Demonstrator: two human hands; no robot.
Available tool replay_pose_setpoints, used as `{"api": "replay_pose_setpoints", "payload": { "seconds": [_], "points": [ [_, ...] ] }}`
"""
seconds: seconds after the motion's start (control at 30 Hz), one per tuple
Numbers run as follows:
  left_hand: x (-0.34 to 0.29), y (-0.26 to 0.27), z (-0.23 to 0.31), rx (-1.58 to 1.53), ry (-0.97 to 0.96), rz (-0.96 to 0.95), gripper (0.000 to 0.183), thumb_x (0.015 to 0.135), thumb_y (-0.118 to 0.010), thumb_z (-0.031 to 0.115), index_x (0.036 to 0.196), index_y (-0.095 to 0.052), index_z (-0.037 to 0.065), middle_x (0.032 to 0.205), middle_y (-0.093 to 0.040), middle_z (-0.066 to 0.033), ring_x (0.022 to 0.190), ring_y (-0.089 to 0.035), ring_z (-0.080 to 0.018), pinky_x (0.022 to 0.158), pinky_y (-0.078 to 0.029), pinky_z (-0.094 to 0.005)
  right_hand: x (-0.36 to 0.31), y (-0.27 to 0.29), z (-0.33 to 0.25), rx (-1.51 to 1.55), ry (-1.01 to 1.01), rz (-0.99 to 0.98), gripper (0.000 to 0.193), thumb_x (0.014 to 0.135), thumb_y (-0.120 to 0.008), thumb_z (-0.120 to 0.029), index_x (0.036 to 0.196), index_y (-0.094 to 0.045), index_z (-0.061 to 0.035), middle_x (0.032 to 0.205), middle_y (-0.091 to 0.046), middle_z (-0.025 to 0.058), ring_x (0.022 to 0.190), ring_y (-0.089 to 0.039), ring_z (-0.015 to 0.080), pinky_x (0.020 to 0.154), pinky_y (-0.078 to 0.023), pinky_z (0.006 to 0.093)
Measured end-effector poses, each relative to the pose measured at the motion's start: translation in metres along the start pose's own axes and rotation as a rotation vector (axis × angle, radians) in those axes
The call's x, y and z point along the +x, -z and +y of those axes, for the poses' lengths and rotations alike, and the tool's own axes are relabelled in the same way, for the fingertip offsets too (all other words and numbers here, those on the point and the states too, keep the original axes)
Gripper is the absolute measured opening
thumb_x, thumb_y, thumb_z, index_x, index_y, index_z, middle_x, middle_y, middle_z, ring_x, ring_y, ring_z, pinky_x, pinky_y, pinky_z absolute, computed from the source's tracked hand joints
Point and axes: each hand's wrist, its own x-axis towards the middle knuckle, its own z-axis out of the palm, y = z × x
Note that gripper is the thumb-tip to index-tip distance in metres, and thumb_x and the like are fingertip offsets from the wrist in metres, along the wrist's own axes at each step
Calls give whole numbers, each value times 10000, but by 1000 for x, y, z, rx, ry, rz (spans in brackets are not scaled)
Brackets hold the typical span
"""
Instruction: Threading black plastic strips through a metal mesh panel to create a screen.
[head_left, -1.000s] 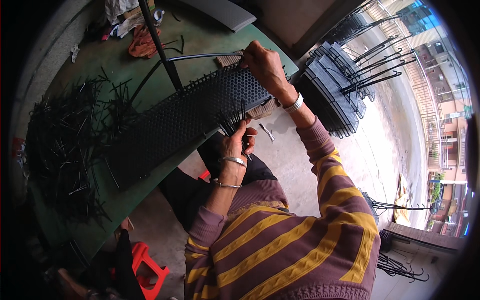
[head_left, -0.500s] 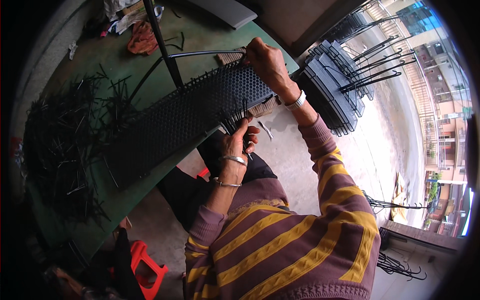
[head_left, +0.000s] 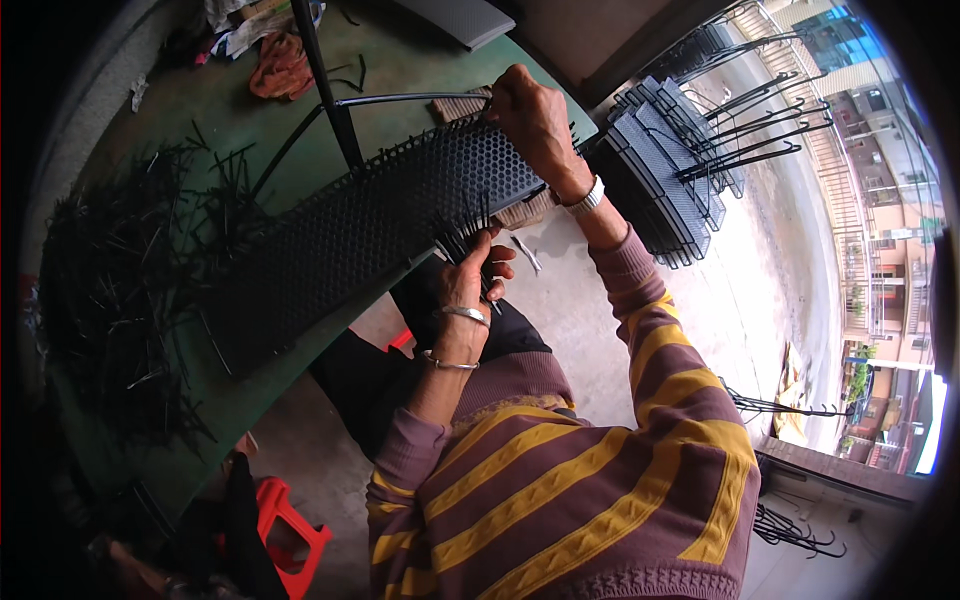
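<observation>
A long black panel with a honeycomb of holes lies slantwise across the green table, thin black strips standing along its far edge. My right hand is closed like a fist over that edge near the panel's right end. Whatever its fingers pinch is hidden. In my left hand, just off the near edge, a bunch of thin black strips is gripped with the tips fanning up over the panel. A black metal rod runs from a dark upright post towards my right hand.
A tangled heap of black strips covers the left of the green table. An orange cloth lies farther back. Stacked black mesh racks stand at right. Below the table is a red stool, beside another person's leg.
My right hand has shifted slightly up along the panel's far edge, still closed. My left hand keeps its hold on the strips. The whole view has moved a little.
</observation>
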Motion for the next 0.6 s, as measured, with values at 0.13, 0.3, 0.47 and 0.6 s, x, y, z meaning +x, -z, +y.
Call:
{"api": "replay_pose_setpoints", "payload": {
  "seconds": [0.13, 0.3, 0.47, 0.6],
  "points": [
    [0, 1, 2, 5, 0, 4, 328, 954, -621, 306, 1157, -635, 49, 872, -676, -77, 623, -570, -75, 430, -320, -188, -1, 0, 5, -9, -32, -38, 96, 917, -566, -90, 899, -557, 4, 704, -688, 122, 646, -700, 243, 593, -525, 309],
    [2, 3, 0, 19, -33, 7, 362, 943, -621, 373, 1116, -644, 55, 873, -698, -72, 648, -598, -82, 436, -314, -187, -9, -6, 6, 48, -51, -96, 105, 913, -578, -123, 913, -579, -17, 756, -682, 113, 684, -687, 273, 616, -522, 333],
    [7, 1, 5, -9, -48, -7, 317, 945, -628, 343, 1073, -634, 53, 905, -710, -82, 668, -615, -88, 435, -324, -183, -15, -8, 2, -118, 84, -73, 88, 849, -616, -144, 873, -584, -66, 871, -629, 150, 730, -628, 371, 621, -505, 440],
    [5, 2, 6, -28, -66, -27, 350, 933, -646, 351, 1112, -613, 51, 959, -719, -97, 704, -640, -102, 434, -337, -182, -17, -2, -1, -237, 72, -34, 156, 833, -651, -213, 931, -633, -93, 885, -640, 136, 754, -645, 343, 664, -510, 460]
  ]
}}
